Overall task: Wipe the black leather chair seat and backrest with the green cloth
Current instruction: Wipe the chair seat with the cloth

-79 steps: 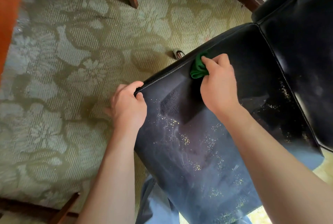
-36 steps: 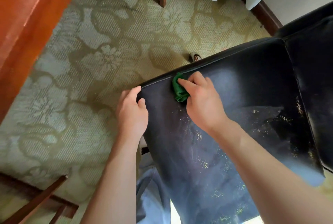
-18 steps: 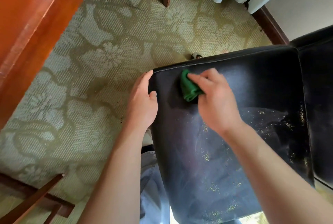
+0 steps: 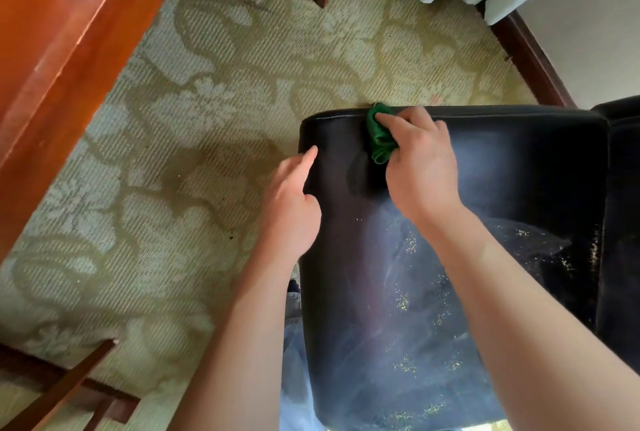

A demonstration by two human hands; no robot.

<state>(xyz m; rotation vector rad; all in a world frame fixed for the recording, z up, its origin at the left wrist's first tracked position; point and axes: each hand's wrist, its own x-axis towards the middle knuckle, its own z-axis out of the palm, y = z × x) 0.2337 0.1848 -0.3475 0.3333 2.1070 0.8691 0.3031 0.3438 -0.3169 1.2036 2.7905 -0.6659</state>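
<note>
Head view: a bunched green cloth (image 4: 380, 136) pressed against the far edge of the black leather chair seat (image 4: 519, 170).

The right hand (image 4: 420, 167) has its grip clenched around the cloth, index finger on top of it, holding it on the seat's far edge near the left corner. The left hand (image 4: 294, 212) rests against the seat's left side with its grip released, fingers loosely extended, holding nothing. Yellowish specks dot the nearer part of the seat. The backrest (image 4: 623, 222) shows at right, patterned carpet (image 4: 207, 118) below.
</note>
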